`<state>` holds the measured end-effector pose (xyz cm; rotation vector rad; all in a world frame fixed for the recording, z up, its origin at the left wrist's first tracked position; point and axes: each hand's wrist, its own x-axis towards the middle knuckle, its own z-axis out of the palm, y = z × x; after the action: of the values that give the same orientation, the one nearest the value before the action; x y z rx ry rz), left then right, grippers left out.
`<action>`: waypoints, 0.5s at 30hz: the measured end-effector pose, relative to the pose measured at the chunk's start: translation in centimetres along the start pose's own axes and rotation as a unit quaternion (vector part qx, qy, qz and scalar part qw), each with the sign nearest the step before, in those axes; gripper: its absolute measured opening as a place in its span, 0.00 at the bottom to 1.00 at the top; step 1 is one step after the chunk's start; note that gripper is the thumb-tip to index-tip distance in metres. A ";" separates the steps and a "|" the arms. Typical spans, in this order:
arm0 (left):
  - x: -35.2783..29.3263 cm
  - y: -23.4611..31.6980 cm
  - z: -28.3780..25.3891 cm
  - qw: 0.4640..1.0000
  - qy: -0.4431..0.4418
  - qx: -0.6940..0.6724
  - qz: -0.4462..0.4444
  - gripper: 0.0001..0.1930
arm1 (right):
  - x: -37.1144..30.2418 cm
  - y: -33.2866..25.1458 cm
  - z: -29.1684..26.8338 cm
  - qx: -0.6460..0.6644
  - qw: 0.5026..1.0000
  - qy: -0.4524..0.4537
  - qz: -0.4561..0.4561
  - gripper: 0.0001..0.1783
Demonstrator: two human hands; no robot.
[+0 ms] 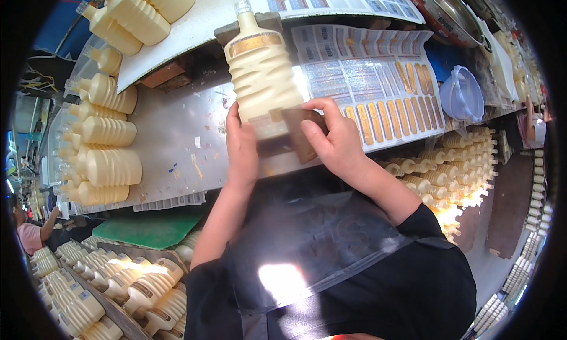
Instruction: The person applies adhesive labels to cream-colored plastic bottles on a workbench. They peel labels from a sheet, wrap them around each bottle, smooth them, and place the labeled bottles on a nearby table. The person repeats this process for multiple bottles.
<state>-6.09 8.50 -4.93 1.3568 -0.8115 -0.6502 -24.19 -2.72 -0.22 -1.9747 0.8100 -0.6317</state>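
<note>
A cream plastic bottle with wavy ribs lies on the work table, its clear neck pointing away from me. Gold labels cross its shoulder and its lower part. My left hand is closed against the bottle's left side near the base. In my right hand is a flat brown rectangular piece, pinched between thumb and fingers and held against the lower right of the bottle. That piece partly covers the lower label. Motion blurs the hands slightly.
Sheets of gold and silver stickers lie right of the bottle, beside a pale blue bucket. Cream bottles line the table's left end. Crates of bottles stand lower left, with more bottles at right. Another person is far left.
</note>
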 end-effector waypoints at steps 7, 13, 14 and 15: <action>-0.1 -0.7 -0.8 0.999 -0.016 0.030 -0.015 0.29 | 1.5 3.7 0.3 0.010 0.995 0.037 0.096 0.18; 0.3 0.2 -1.5 0.989 -0.127 0.052 0.049 0.42 | 0.5 1.0 -0.7 0.080 0.993 0.057 0.059 0.18; 0.3 0.4 -1.5 0.980 -0.077 0.179 0.046 0.47 | 0.4 0.4 -0.7 0.072 0.997 0.032 0.023 0.17; 0.4 0.6 -1.3 0.975 -0.061 0.211 0.045 0.45 | 0.4 -0.2 -0.8 0.046 0.998 0.042 0.023 0.17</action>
<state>-4.78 9.00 -4.32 1.6605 -1.1502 -0.5091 -24.36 -3.37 0.41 -1.8513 0.8586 -0.7167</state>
